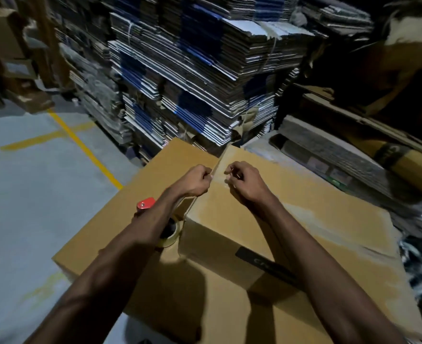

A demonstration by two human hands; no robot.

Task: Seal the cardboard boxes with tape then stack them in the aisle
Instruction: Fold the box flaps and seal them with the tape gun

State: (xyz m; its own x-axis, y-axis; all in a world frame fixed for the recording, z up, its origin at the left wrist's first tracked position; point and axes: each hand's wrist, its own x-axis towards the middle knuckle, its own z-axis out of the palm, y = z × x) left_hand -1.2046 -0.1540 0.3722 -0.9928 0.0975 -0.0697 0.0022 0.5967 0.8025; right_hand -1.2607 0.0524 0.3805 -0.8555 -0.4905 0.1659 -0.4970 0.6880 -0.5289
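A brown cardboard box (pixel 292 209) sits on top of a larger, lower cardboard box (pixel 120 219) in front of me. Clear tape runs over the upper box's left edge. My left hand (pixel 196 180) has its fingers curled and pinches the tape at that edge. My right hand (pixel 244 181) is curled too and pinches the tape on the box's top beside it. A tape dispenser with a red part (pixel 146 203) and its tape roll (pixel 170 234) lies on the lower box, partly hidden under my left forearm.
Tall stacks of flattened cardboard sheets (pixel 192 78) rise right behind the boxes. More flat cardboard (pixel 334 155) lies at the right. Grey floor with yellow lines (pixel 85 150) opens to the left. Loose boxes (pixel 18 78) stand at the far left.
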